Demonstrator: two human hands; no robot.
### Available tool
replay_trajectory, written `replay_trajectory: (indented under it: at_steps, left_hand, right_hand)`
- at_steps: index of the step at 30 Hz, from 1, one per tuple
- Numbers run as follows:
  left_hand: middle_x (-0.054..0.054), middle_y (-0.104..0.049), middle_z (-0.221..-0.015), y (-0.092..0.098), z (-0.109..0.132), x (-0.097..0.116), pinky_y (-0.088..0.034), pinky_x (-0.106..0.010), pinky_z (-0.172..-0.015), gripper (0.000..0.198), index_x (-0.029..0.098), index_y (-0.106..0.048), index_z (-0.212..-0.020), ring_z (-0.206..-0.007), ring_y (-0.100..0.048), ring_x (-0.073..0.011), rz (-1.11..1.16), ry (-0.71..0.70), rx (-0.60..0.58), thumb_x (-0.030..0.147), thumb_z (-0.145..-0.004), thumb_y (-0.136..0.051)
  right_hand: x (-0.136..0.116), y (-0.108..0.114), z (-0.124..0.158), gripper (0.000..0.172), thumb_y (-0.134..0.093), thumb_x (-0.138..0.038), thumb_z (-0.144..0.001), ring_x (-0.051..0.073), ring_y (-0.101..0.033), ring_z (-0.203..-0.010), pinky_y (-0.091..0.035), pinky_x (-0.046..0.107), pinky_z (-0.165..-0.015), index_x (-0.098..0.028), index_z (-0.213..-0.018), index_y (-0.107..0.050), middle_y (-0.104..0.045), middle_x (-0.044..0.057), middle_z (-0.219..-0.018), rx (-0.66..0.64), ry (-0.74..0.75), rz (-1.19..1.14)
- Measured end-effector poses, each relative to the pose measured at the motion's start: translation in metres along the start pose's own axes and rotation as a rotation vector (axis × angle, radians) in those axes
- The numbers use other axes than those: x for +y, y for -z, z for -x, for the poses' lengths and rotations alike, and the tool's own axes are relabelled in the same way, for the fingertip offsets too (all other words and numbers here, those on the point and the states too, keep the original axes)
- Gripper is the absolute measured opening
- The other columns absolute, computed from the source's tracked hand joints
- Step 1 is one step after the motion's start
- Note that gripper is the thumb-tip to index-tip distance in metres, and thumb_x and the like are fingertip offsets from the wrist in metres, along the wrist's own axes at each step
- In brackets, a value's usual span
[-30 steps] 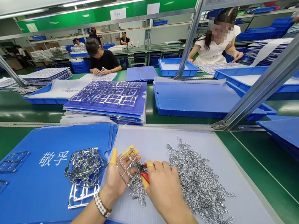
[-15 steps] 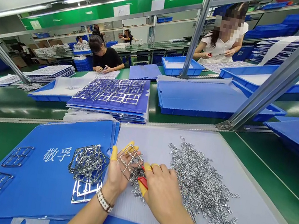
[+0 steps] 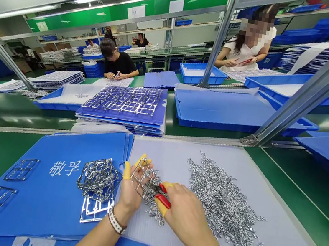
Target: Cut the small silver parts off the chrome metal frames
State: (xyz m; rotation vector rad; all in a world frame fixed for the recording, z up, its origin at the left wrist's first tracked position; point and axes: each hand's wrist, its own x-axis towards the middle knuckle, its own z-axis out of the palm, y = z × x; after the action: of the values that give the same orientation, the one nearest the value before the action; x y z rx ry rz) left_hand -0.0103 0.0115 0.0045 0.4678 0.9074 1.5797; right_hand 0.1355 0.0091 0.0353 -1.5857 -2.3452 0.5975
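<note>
The right hand [image 3: 183,209] grips red pliers [image 3: 163,200], their long axis running toward ten o'clock, at the frame [image 3: 143,175]. The left hand [image 3: 129,195], nearer, holds that tilted frame at its own one o'clock, small pieces [image 3: 157,214] just beside.

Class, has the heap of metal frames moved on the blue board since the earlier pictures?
No: the heap of metal frames keeps its place right of the white characters on the blue board.
</note>
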Motion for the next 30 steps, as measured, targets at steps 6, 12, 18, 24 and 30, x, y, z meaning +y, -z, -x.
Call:
replay_trajectory:
  at_steps: [6, 12, 18, 24, 30]
  left_hand:
    - [-0.016, -0.049, -0.133, 0.003, 0.016, -0.004, -0.031, -0.049, -0.105, 0.065, 0.020, -0.039, -0.143, -0.122, -0.044, -0.0308, -0.852, -0.685, -0.488, 0.058, -0.091, -0.032]
    - [-0.014, -0.038, -0.145, 0.004, 0.018, 0.002, -0.006, -0.057, -0.112, 0.067, 0.024, -0.028, -0.148, -0.136, -0.027, -0.0350, -1.184, -0.892, -0.558, 0.058, -0.090, -0.032]
    - [-0.001, -0.016, -0.158, 0.009, 0.004, 0.003, -0.021, -0.049, -0.111, 0.056, 0.036, -0.025, -0.147, -0.141, -0.020, -0.0269, -0.514, -0.389, -0.155, 0.055, -0.093, -0.026]
    - [-0.010, -0.040, -0.146, 0.010, -0.010, 0.012, -0.033, -0.047, -0.105, 0.068, 0.030, -0.036, -0.143, -0.129, -0.043, -0.0306, -0.050, 0.188, -0.182, 0.064, -0.085, -0.043]
    - [-0.015, -0.065, -0.113, 0.005, -0.010, 0.004, -0.041, -0.048, -0.095, 0.066, 0.019, -0.043, -0.140, -0.100, -0.063, -0.0308, 0.216, 0.379, -0.254, 0.056, -0.086, -0.050]
  right_hand:
    - [0.004, -0.007, -0.019, 0.039, -0.063, -0.056, -0.072, 0.011, -0.045, -0.052, -0.033, 0.025, -0.048, -0.019, -0.081, -0.055, -0.056, -0.002, -0.067, 0.037, -0.270, -1.350]
    - [-0.002, -0.004, -0.024, 0.044, -0.080, -0.042, -0.057, 0.009, -0.043, -0.052, -0.034, 0.023, -0.048, -0.017, -0.085, -0.057, -0.051, -0.005, -0.062, 0.074, -0.292, -1.634]
    - [0.007, -0.009, -0.016, 0.029, -0.066, -0.040, -0.076, 0.015, -0.057, -0.072, -0.046, 0.028, -0.065, -0.020, -0.095, -0.057, -0.061, 0.002, -0.085, 0.198, -0.038, -1.183]
    - [-0.005, -0.015, -0.004, 0.030, -0.050, -0.005, -0.075, 0.020, -0.055, -0.083, -0.045, 0.036, -0.076, -0.020, -0.101, -0.053, -0.061, 0.006, -0.092, 0.222, 0.548, -0.277]
    - [-0.017, -0.029, 0.001, 0.028, -0.060, -0.006, -0.068, 0.023, -0.054, -0.088, -0.042, 0.040, -0.082, -0.020, -0.092, -0.052, -0.061, 0.006, -0.096, 0.179, 0.657, 0.086]
